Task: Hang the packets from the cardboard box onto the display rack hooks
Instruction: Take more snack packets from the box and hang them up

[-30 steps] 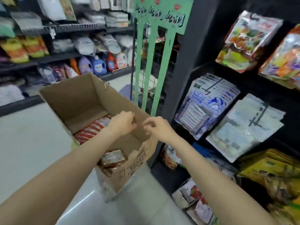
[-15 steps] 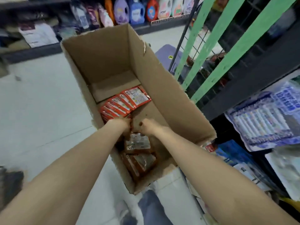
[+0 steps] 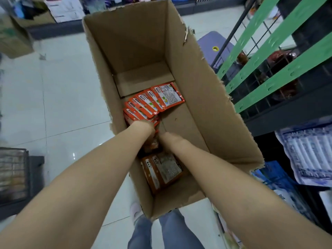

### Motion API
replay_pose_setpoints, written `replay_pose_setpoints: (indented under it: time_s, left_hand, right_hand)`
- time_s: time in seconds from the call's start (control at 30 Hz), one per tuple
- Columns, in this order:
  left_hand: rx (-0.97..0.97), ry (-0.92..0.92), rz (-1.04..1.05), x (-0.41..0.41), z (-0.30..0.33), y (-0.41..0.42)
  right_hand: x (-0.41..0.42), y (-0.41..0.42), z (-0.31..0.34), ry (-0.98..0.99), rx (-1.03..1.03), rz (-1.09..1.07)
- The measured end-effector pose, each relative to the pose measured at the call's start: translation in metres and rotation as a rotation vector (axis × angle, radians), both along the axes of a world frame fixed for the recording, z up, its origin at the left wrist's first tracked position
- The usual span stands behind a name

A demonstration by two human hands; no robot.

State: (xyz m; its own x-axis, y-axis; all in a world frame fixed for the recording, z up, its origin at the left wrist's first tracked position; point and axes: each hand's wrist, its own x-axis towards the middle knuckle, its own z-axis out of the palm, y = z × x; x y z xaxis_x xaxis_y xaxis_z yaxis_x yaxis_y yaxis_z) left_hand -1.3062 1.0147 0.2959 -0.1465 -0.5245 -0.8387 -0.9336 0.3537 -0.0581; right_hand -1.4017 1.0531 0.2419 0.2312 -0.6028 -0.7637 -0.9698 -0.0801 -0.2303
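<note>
Your left hand [image 3: 143,128] and right hand [image 3: 168,141] reach side by side into the cardboard box [image 3: 206,105]; fingers hidden, grip can't be told. Orange packets [image 3: 154,103] fan away just beyond the left hand, the nearer one; more lie below your wrists. White tile floor [image 3: 53,87]; display rack [image 3: 309,150] to the right.

Both hands, left [image 3: 143,127] and right [image 3: 169,139], reached deep into an open cardboard box [image 3: 206,108] on the shop's tiled floor [image 3: 62,87], among fanned red-orange packets [image 3: 152,103]; their fingers were hidden. Green rack strips [image 3: 280,56] rose just beside the box.
</note>
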Motion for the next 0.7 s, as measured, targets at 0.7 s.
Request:
replay_pose_setpoints:
  time_s: [0.7]
  left_hand:
    - [-0.448,1.299,0.278,-0.021,0.155,0.04]
  right_hand:
    - [-0.078,0.085,0.215,-0.557,-0.824,-0.895]
